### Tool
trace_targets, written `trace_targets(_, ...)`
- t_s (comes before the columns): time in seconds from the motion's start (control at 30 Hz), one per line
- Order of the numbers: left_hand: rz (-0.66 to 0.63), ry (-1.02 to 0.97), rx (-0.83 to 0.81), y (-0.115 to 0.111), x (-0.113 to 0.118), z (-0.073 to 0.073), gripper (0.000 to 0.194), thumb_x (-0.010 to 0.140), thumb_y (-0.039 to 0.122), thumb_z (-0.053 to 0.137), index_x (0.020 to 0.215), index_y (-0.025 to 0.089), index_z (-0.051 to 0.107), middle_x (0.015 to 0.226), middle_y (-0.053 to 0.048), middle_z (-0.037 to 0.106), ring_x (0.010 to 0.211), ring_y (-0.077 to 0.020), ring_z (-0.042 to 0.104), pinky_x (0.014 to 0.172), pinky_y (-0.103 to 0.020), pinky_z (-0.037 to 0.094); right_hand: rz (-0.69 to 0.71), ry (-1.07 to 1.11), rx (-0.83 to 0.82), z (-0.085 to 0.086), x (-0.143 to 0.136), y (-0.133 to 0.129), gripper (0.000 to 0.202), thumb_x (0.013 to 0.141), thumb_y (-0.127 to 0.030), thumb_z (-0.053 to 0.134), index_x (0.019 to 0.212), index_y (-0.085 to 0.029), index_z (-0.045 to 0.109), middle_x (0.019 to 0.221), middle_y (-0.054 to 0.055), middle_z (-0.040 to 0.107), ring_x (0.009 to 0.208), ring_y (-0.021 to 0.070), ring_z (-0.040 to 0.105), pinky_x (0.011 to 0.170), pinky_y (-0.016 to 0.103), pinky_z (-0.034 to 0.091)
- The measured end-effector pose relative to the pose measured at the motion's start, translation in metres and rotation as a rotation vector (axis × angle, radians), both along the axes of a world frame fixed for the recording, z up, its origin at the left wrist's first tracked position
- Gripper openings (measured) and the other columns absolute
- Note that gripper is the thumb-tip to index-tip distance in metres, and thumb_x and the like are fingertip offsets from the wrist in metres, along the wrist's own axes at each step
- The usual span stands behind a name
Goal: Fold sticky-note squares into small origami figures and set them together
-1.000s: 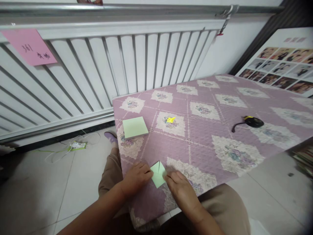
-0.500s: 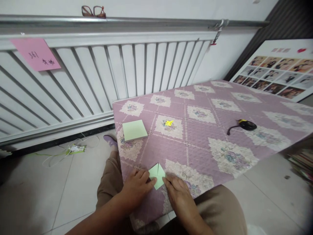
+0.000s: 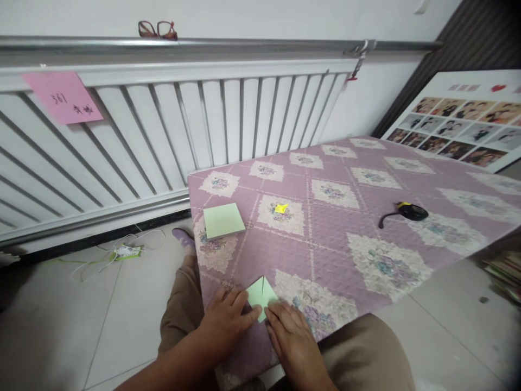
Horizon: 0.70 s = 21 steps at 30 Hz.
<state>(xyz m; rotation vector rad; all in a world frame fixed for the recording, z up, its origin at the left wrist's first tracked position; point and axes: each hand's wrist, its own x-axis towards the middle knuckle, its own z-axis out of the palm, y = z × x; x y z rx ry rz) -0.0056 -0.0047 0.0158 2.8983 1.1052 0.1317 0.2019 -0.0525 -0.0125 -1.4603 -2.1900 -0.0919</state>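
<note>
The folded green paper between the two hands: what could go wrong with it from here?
Left hand and right hand both touch the folded green paper, at its left and lower right sides, so uneven pressure might skew it or set a stray crease.

The patterned tablecloth beneath looks textured rather than smooth, so folds pressed there may come out less crisp.

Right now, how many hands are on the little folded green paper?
2. The left hand is at the left side of the folded green paper, and the right hand is at its lower right edge. They cover bits of it.
</note>
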Motion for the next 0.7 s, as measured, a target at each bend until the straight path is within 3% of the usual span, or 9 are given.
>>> trace_targets(0.13,0.011,0.001,-0.025,-0.005,-0.004,-0.004,0.037,0.095,0.036,0.046,0.132,0.039,0.046,0.135,-0.008,0.046,0.121,-0.0268,0.042,0.098,-0.045,0.032,-0.016,0.015,0.025,-0.002,0.003,-0.001,0.028,0.091,-0.019,0.041,0.109,-0.024,0.062,0.108,0.004,0.068,0.101,0.0244,0.061,0.090,0.043,0.044)
trace_targets(0.37,0.090,-0.010,-0.042,-0.016,-0.005,-0.016,0.047,0.093,0.028,0.050,0.137,0.042,0.039,0.145,-0.007,0.037,0.130,-0.0287,0.036,0.101,-0.047,0.034,-0.065,0.106,-0.055,0.012,-0.002,0.010,0.018,0.091,-0.021,0.045,0.090,-0.025,0.063,0.087,0.003,0.067,0.079,0.0209,0.061,0.075,0.037,0.045)
trace_targets(0.53,0.157,0.035,-0.124,-0.019,0.003,-0.016,0.051,0.091,0.027,0.053,0.137,0.043,0.039,0.146,-0.008,0.037,0.130,-0.0316,0.035,0.101,-0.051,0.035,-0.147,0.129,-0.080,0.016,-0.008,0.017,0.019,0.088,-0.023,0.050,0.069,-0.024,0.056,0.074,0.003,0.061,0.071,0.0204,0.056,0.067,0.035,0.042)
trace_targets(0.7,0.165,0.030,-0.174,-0.021,0.009,-0.015,0.052,0.091,0.032,0.052,0.139,0.043,0.035,0.147,-0.013,0.033,0.131,-0.0369,0.033,0.099,-0.059,0.033,-0.118,0.222,-0.145,0.024,-0.003,0.030,0.020,0.087,-0.023,0.049,0.067,-0.024,0.053,0.067,0.001,0.058,0.065,0.0178,0.055,0.061,0.030,0.042)
